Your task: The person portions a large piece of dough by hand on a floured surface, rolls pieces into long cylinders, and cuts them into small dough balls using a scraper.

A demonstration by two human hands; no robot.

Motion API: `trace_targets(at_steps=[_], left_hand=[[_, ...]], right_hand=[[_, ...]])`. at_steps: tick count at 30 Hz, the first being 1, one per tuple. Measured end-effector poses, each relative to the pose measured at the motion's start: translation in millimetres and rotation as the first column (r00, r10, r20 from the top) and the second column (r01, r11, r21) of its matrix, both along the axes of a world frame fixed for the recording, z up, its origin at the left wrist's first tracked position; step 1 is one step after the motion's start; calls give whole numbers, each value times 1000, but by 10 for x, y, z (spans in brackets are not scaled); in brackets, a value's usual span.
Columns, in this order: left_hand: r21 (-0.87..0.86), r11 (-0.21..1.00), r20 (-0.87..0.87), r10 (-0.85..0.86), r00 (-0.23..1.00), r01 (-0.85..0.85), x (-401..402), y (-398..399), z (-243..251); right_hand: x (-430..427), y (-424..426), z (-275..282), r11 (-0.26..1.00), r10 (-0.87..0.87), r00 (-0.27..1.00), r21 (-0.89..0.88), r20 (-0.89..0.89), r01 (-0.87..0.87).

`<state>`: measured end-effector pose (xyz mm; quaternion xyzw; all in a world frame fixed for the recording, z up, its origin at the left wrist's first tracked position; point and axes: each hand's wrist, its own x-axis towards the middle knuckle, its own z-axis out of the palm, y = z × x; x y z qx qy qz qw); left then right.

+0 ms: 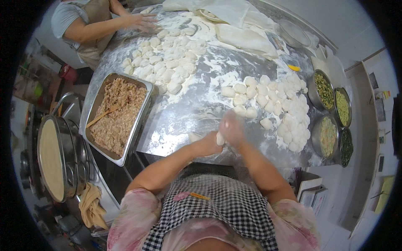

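Observation:
My left hand [208, 145] is closed around a roll of pale dough [220, 139], whose end sticks out from the fist. Just above it is my right hand [232, 128], smeared by motion. A small pale spot shows at its fingers, but whether it holds dough is too blurred to tell. More dough [194, 136] lies on the metal table [201, 116] behind my left wrist. Right of my hands spreads a group of small floured dough pieces [262, 100], with a single dough piece [266, 123] lying a little apart.
A steel pan of minced filling [121, 117] with a wooden stick [102, 116] stands left. Metal bowls of chopped fillings [325, 135] line the right edge. More dough pieces [169, 64] lie farther back, near a co-worker's hand [141, 22]. A covered dough slab [246, 39] lies behind.

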<state>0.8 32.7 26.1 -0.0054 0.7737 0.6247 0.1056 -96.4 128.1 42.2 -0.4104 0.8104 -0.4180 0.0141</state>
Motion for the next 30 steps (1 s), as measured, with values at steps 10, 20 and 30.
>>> trace_targets(at_steps=[10,20,30], left_hand=[[-561,818,-299,-57,953,-127,-108,466,-220],[416,884,279,-347,895,213,-573,413,183],[-342,880,-321,-438,840,329,-560,760,158]], right_hand=[[112,650,-153,866,-282,338,86,898,492],[112,896,172,994,-100,968,-58,-229,89],[-464,1194,-311,914,-381,905,75,-189,400]])
